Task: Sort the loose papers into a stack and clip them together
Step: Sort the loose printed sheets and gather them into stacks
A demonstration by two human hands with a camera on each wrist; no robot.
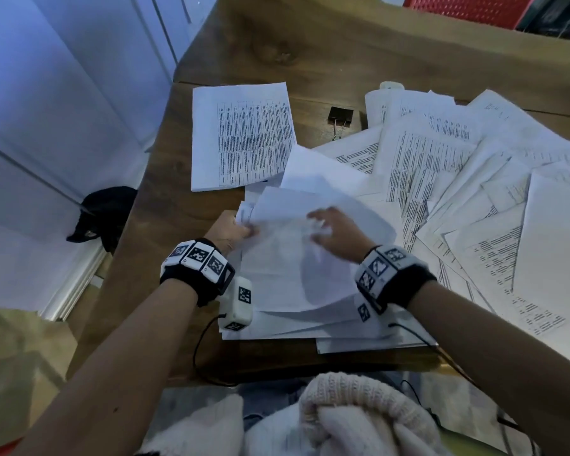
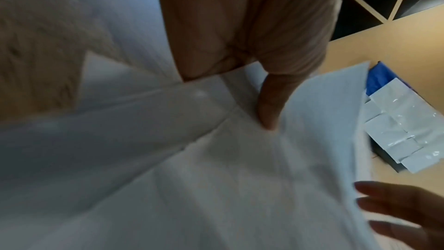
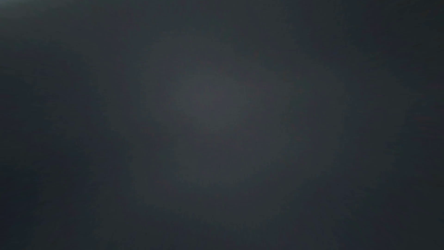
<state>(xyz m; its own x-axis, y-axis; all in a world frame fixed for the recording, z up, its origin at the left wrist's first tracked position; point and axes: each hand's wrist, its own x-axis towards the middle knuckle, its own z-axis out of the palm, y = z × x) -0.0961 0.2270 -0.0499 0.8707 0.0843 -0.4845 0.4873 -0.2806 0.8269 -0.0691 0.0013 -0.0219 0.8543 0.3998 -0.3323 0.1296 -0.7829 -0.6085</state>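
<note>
A bundle of white sheets [image 1: 297, 264] lies in front of me on the wooden table [image 1: 185, 205]. My left hand [image 1: 234, 230] pinches the bundle's left edge, thumb on top [image 2: 269, 113]. My right hand [image 1: 326, 227] lies on the top sheet with fingers spread and loosely bent; it is blurred. Many loose printed papers [image 1: 458, 179] fan out to the right. One printed page [image 1: 241, 136] lies apart at the upper left. A black binder clip [image 1: 340, 116] sits on the table between that page and the fan. The right wrist view is dark.
The table's left edge drops to a pale floor where a dark object [image 1: 102, 215] lies. A red crate [image 1: 468, 8] stands beyond the far edge. Knitted cream fabric [image 1: 352, 419] covers my lap. Cables [image 1: 204, 350] trail from both wristbands.
</note>
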